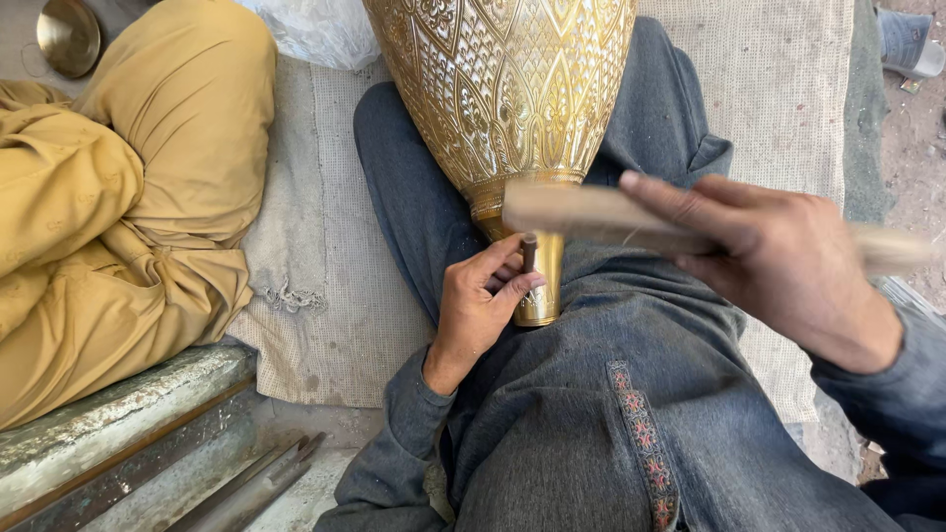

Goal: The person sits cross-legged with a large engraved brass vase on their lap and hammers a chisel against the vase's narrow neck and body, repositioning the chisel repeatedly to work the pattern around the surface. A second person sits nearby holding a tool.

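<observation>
A large engraved brass vase (pixel 507 89) lies across my lap, its narrow neck (pixel 540 286) pointing toward me. My left hand (pixel 478 305) pinches a short dark metal chisel (pixel 528 252) upright against the neck. My right hand (pixel 778 261) grips a pale wooden mallet (pixel 581 215) held sideways, its blurred head just above the chisel's top. I wear grey-blue clothes with an embroidered strip (pixel 641 433).
Another person in mustard-yellow clothes (pixel 128 197) sits at my left on a woven mat (pixel 325 296). A brass dish (pixel 67 37) lies at top left. A worn stone slab (pixel 108 424) and metal rods (pixel 256 483) are at bottom left. A sandalled foot (pixel 912 44) is at top right.
</observation>
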A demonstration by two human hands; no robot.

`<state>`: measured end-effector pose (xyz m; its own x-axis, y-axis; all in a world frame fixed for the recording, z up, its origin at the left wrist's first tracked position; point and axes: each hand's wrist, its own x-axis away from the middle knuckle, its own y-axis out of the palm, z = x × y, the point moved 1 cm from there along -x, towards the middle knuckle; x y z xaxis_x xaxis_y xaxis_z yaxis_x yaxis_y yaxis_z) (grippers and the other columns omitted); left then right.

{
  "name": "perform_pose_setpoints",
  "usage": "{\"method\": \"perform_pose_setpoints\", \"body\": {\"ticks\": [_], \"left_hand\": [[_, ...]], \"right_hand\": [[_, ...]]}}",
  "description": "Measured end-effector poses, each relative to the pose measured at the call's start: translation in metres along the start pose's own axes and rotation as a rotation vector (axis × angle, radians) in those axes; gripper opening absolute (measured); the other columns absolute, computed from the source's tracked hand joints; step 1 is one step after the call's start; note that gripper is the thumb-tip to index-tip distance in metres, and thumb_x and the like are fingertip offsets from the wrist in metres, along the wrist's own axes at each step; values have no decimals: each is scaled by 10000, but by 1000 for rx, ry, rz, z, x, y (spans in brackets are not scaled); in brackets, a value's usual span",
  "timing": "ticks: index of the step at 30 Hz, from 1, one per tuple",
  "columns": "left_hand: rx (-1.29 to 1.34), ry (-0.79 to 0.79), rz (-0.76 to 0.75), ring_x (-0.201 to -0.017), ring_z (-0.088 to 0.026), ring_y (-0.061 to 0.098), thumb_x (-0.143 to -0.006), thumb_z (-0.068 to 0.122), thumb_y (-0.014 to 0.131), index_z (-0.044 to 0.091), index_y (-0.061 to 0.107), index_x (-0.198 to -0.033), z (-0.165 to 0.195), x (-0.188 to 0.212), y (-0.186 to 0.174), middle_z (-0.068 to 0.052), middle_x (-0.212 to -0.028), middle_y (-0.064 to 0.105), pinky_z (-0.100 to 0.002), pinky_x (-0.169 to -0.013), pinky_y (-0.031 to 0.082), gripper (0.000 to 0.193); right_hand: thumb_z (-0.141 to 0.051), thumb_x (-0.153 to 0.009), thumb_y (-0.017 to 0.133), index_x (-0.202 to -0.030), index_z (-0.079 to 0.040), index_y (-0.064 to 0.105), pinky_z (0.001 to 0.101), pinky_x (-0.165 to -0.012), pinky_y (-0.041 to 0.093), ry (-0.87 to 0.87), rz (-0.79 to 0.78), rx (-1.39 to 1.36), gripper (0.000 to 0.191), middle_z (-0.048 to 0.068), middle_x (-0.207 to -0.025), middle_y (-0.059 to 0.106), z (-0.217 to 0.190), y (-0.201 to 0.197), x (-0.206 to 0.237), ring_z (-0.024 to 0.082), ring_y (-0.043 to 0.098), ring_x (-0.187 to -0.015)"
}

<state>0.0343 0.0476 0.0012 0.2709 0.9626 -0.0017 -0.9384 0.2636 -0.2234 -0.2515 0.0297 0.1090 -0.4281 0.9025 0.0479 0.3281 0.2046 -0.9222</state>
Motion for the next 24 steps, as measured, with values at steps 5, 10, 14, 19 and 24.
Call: {"method": "perform_pose_setpoints", "body": {"ticks": [5,10,14,19,24], "left_hand": [[19,28,47,-797,-127,766,-897,105,815,35,680,-1250,3,2,-1,-79,-920,780,-259,-716,648,385],[109,61,-20,-875,-134,770,-924,95,797,63,650,-1290,2,-3,-9,-77,-980,778,-275,-793,661,396],[55,86,-232,-893,-147,779,-918,107,783,94,640,-1326,4,-11,-10,-70,-1001,774,-284,-809,665,433],[-34,215,-321,-982,-196,784,-925,113,766,104,663,-1314,9,-18,-11,-77,-1121,774,-302,-864,660,402],[-119,221,-311,-1021,-196,787,-914,136,801,124,682,-1262,8,-21,-10,-65,-1144,770,-296,-881,669,368]], "right_hand": [[-402,-790,771,-1492,-333,551,310,-410,535,17,-107,165,739,31,-795,700,-3,-6,-3,136,584,-459],[-378,-769,774,-1504,-263,549,322,-502,555,119,-23,61,777,13,-762,658,0,1,7,140,597,-511],[-290,-779,812,-1493,-250,568,392,-557,538,125,53,16,756,58,-776,618,4,10,23,202,601,-585],[-209,-781,805,-1502,-191,538,413,-612,517,83,192,-154,768,88,-864,611,8,22,39,230,609,-658],[-174,-733,818,-1476,-185,570,413,-625,576,-31,57,44,784,87,-785,625,15,34,47,239,635,-620]]}}
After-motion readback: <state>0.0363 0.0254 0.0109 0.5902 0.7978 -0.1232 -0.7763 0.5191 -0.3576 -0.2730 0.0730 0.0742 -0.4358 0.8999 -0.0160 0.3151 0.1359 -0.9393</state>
